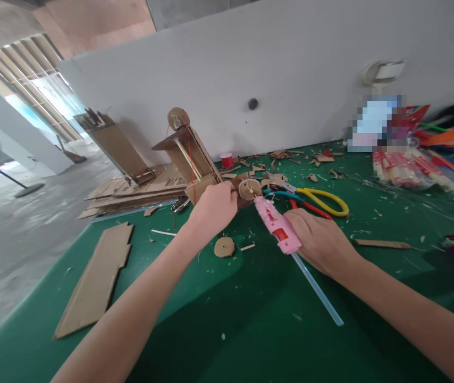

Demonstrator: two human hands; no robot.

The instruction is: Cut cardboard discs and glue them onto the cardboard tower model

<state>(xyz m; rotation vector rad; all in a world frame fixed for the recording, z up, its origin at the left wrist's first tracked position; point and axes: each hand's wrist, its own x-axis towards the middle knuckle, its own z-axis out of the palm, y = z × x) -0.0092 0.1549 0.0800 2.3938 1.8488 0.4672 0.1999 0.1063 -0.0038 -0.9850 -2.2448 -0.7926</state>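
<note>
While a long cardboard strip is lying at the left of the green counter, a cardboard wheel piece is being pinched by the closed left hand; just to its right, a pink glue gun is being gripped by the closed right hand, its long axis slanting up-left, its nozzle being aimed at the wheel.
</note>
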